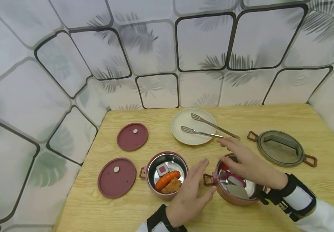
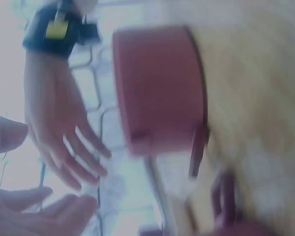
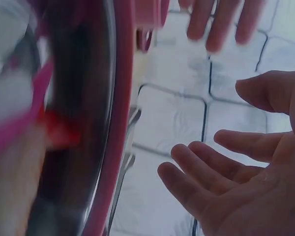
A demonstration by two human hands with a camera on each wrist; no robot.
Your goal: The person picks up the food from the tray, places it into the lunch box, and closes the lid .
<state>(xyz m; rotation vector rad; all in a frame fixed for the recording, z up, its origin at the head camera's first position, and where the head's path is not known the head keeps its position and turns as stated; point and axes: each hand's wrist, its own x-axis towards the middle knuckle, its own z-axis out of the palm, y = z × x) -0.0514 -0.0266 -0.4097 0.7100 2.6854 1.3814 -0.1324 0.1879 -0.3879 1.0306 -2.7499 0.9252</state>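
My left hand [image 1: 188, 193] hovers beside the right edge of the left pink pot [image 1: 152, 190], fingers extended and holding nothing. My right hand [image 1: 246, 162] is spread above the right pink pot [image 1: 230, 199], also holding nothing; it covers part of that pot's rim. In the left pot lie an orange carrot-like piece [image 1: 167, 179], a brown crumbly piece [image 1: 172, 186] and a white block with a pink square [image 1: 162, 169]. A red piece [image 1: 224, 167] and a purple-edged piece [image 1: 238, 180] show in the right pot. Both wrist views are blurred but show the fingers apart.
Two maroon lids [image 1: 132, 137] lie at the left. A white plate [image 1: 181, 119] at the back carries two slotted metal utensils [image 1: 201, 132]. To the right, a glass-lidded pan [image 1: 280, 149] has brown side handles. Patterned fabric walls [image 1: 155, 90] border the wooden table [image 1: 201, 219].
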